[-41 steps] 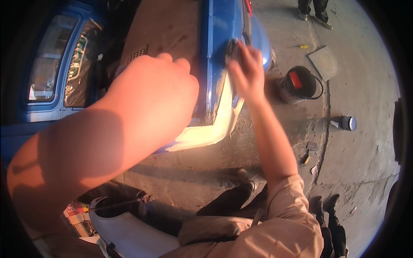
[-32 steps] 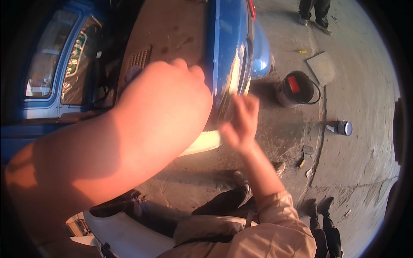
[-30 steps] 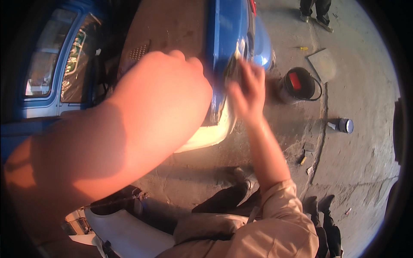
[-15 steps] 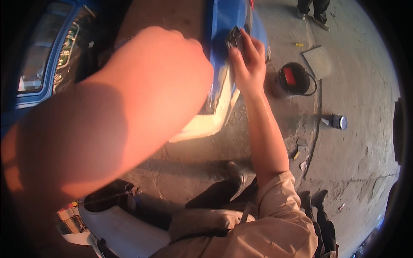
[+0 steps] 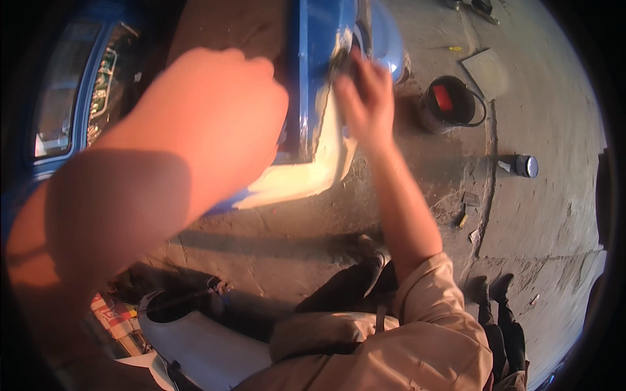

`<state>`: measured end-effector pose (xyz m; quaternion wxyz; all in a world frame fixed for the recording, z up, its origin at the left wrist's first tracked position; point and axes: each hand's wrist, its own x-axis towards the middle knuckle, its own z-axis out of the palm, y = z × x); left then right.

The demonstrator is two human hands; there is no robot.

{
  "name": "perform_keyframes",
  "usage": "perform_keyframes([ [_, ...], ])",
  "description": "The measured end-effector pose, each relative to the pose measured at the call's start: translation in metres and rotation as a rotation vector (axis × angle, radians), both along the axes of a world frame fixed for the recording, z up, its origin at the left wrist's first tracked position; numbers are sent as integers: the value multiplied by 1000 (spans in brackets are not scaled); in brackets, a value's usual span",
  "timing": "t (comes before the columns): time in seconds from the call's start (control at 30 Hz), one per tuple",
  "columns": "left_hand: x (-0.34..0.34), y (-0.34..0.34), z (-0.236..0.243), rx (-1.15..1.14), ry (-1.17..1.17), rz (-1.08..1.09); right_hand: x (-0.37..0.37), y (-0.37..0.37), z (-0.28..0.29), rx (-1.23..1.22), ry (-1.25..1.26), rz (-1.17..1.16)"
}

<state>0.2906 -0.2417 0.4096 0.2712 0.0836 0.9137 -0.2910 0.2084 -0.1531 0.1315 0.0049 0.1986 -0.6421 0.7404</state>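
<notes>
My left hand (image 5: 228,107) is closed, fingertips and anything in them hidden, above the brown floor (image 5: 225,26) of a blue vehicle's open rear. My right hand (image 5: 368,98) is closed on a dark flat tool (image 5: 341,64), partly hidden and blurred, against the blue body panel (image 5: 323,26) at its right edge. Cream filler (image 5: 300,179) covers the corner and runs in a strip up that edge beneath my right hand.
A blue cab with windows (image 5: 62,91) is at left. On the concrete are a black bucket (image 5: 433,120), square board (image 5: 486,75) and small can (image 5: 528,165). A white curved panel (image 5: 208,352) lies below. Other people's legs show at top right (image 5: 482,10) and bottom right (image 5: 502,313).
My right hand has moved back and forth along the panel edge with the dark tool. My left arm stays closed-fisted over the vehicle, shifting slightly with the view.
</notes>
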Motion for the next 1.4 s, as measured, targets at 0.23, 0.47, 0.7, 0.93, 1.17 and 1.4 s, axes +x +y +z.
perform_keyframes([
  [0.23, -11, 5, -3, 189, 13, -2, 93, 48, -15, 78, 273, -54],
  [0.47, -12, 10, 21, 458, -101, -133, 27, 16, -6, -52, -46, 38],
  [0.7, -14, 17, -2, 768, -269, -260, 85, 113, -63, 39, -202, -10],
  [0.93, -9, 57, -46, 276, -465, -289, 110, 162, -92, 98, -356, -88],
  [1.17, -53, 63, -117, 4, -330, -166, 117, 197, -102, 103, -313, -147],
  [1.4, -146, 29, -132, -147, 52, -187, 137, 243, -119, 166, -401, -137],
])
